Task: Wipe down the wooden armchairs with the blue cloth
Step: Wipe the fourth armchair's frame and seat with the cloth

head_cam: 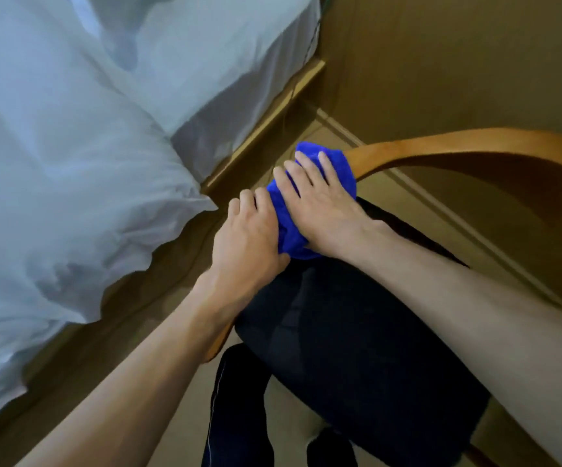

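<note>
The blue cloth [310, 200] sits bunched on the curved wooden arm of the armchair [458, 150], just above the middle of the view. The right hand [320, 200] lies flat on top of the cloth, fingers straight and spread, pressing it down toward eleven o'clock. The left hand [252, 241] is at the cloth's eight o'clock side, fingers curled over the arm rail and touching the cloth's edge. The dark seat cushion [357, 348] lies at five o'clock. A bed with white bedding [70, 146] fills the nine to twelve o'clock area.
</note>
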{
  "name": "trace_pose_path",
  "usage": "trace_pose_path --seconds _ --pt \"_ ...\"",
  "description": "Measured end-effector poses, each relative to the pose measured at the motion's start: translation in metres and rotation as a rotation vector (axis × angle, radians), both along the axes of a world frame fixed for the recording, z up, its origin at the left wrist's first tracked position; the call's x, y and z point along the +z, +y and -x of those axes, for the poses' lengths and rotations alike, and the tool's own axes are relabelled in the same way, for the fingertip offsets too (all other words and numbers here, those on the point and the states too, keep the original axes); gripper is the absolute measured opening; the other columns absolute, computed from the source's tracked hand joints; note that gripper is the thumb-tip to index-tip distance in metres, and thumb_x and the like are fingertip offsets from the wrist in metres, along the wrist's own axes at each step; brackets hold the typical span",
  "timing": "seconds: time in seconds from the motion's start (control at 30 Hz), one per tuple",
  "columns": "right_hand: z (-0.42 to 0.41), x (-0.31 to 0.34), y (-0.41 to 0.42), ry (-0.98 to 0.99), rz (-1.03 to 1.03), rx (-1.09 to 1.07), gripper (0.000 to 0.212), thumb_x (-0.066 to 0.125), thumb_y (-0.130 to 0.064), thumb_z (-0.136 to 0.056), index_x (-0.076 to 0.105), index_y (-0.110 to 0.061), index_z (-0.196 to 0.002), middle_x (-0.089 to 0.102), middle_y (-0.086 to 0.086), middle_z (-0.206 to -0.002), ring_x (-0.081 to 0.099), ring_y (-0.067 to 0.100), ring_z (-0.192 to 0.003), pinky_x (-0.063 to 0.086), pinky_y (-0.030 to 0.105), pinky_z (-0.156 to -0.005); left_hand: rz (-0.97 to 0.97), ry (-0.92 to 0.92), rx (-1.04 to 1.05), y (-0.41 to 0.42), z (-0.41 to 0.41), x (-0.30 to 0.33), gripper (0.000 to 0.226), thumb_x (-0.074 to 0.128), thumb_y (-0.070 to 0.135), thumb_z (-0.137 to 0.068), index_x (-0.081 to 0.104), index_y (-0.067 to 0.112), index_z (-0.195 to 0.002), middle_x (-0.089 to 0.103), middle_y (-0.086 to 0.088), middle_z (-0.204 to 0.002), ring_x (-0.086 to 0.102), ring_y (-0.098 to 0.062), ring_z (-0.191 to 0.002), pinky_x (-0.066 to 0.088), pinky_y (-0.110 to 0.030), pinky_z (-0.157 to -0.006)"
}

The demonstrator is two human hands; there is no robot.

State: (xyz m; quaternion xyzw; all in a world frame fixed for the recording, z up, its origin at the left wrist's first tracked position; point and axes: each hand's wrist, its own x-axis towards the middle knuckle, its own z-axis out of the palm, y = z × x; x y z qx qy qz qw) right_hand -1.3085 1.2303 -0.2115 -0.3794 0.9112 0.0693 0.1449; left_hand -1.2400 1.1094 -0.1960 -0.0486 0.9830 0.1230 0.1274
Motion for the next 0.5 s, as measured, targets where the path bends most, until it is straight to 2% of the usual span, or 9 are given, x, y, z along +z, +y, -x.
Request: trace_pose_path --seconds 0.1,0.23,0.33,0.4,0.47,0.5 --pt "-0.044 0.000 -0.028 0.021 0.045 0.144 0.072 0.049 -0.024 -0.099 0.007 -0.001 -0.153 0.012 0.023 -0.160 0.001 0.038 -0.150 0.004 0.055 -0.121 -0.008 -0.039 0.124 -0.018 -0.060 0.004 0.086 0.082 0.036 -0.066 0.035 0.010 -0.133 0.045 -0.007 -0.125 0.046 -0.022 -0.109 0.043 -0.028 -0.090" --pt "-0.099 -0.002 -0.052 -0.002 0.095 0.308 0.063 0.040 -0.020 -0.103 0.006 0.002 -0.152 0.012 0.024 -0.159 0.001 0.040 -0.150 0.003 0.056 -0.121 -0.030 -0.073 0.299 -0.027 -0.129 0.003 0.082 0.081 0.033 -0.067 0.035 0.013 -0.131 0.044 -0.003 -0.122 0.046 -0.020 -0.109 0.045 -0.027 -0.089" --pt "-0.129 -0.006 -0.063 -0.047 0.077 0.379 0.062 0.040 -0.020 -0.103 0.008 0.001 -0.151 0.014 0.024 -0.158 0.003 0.040 -0.149 0.004 0.057 -0.121 -0.120 -0.073 0.378 -0.029 -0.158 0.000 0.083 0.083 0.039 -0.066 0.038 0.010 -0.130 0.045 -0.004 -0.119 0.047 -0.020 -0.108 0.045 -0.029 -0.091" --pt "-0.127 -0.007 -0.065 -0.050 0.052 0.419 0.073 0.053 -0.025 -0.097 0.010 -0.002 -0.151 0.016 0.022 -0.157 0.005 0.039 -0.149 0.003 0.055 -0.121 -0.166 -0.061 0.388 -0.030 -0.157 -0.005 0.093 0.085 0.047 -0.060 0.039 0.007 -0.130 0.047 -0.005 -0.118 0.048 -0.021 -0.108 0.045 -0.031 -0.092" --pt "-0.107 -0.003 -0.060 -0.101 0.012 0.523 0.098 0.072 -0.030 -0.082 0.008 -0.011 -0.154 0.016 0.014 -0.159 0.006 0.033 -0.150 0.003 0.049 -0.123 -0.180 -0.106 0.395 -0.032 -0.152 -0.007 0.113 0.086 0.058 -0.050 0.033 0.006 -0.136 0.046 -0.006 -0.123 0.047 -0.021 -0.113 0.044 -0.029 -0.093" --pt "-0.092 -0.001 -0.057 -0.123 0.004 0.562 0.103 0.077 -0.029 -0.078 0.009 -0.017 -0.155 0.016 0.009 -0.159 0.008 0.029 -0.149 0.005 0.045 -0.123 -0.181 -0.139 0.395 -0.033 -0.148 -0.009 0.124 0.084 0.064 -0.046 0.028 0.006 -0.139 0.044 -0.006 -0.127 0.046 -0.020 -0.116 0.042 -0.028 -0.094"
